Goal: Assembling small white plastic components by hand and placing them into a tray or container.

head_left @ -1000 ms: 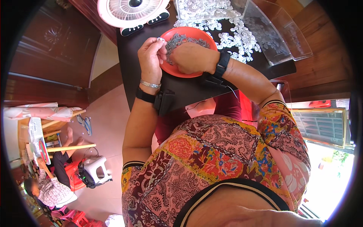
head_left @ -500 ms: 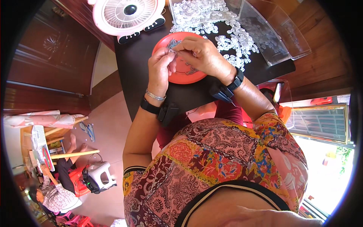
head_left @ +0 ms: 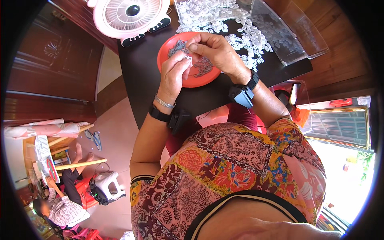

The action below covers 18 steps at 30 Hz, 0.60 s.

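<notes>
The left hand (head_left: 173, 76) is closing its thumb and forefinger on a small white piece (head_left: 188, 59), whose rounded outline is showing at the fingertips over the red plate (head_left: 194, 82). The right hand (head_left: 218, 52) is hovering just beside it, higher over the plate, with thumb and forefinger drawn together; whether they are gripping anything, one cannot tell. Thin grey pieces (head_left: 205, 67) are lying in the plate in two loose heaps, one near its far left rim and one toward its right, partly hidden by the hands. The plate is resting on a dark surface (head_left: 138, 76). Beyond it, many loose white pieces (head_left: 252, 45) are spreading across the surface, and more are filling a clear box (head_left: 252, 9) at the far edge. A clear panelled container (head_left: 317, 38) is standing to the right of the scatter. A pale pink fan (head_left: 133, 20) is occupying the far left corner. A black strap (head_left: 160, 113) and a silvery bracelet (head_left: 165, 101) are encircling the left wrist; a second black strap (head_left: 253, 81) is encircling the right.
</notes>
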Motion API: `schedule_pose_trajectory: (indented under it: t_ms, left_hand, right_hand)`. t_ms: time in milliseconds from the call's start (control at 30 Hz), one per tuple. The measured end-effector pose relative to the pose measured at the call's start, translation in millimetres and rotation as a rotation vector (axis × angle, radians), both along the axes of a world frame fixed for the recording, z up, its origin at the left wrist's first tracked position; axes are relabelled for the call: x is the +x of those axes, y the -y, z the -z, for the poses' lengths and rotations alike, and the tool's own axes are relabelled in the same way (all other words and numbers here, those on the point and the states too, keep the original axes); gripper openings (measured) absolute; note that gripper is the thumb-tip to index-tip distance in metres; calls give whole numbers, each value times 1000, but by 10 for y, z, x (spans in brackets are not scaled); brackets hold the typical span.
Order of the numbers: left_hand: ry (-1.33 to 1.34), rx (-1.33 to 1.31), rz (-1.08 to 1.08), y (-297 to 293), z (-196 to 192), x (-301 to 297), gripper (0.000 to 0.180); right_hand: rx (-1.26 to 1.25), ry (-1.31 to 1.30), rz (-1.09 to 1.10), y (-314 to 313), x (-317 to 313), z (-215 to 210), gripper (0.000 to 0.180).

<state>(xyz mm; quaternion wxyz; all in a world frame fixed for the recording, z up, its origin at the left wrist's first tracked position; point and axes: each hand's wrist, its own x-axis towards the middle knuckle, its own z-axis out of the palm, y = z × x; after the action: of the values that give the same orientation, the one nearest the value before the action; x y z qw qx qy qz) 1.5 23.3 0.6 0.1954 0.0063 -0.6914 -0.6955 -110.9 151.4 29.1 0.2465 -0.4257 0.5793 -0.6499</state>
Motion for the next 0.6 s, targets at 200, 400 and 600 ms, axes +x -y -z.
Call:
schedule_pose_trajectory:
  t_ms: [200,400,600]
  left_hand:
    - [-7,21,-24,-18,-43,12,22]
    - [-6,-39,-1,7,-10,16,22]
    - [-2,-11,-15,-56,-21,5,21]
  right_hand:
    - [12,23,-2,-5,31,148,19]
    - [-19,100,33,-78,55,100,22]
    - [-49,102,108,-24,112,135,19]
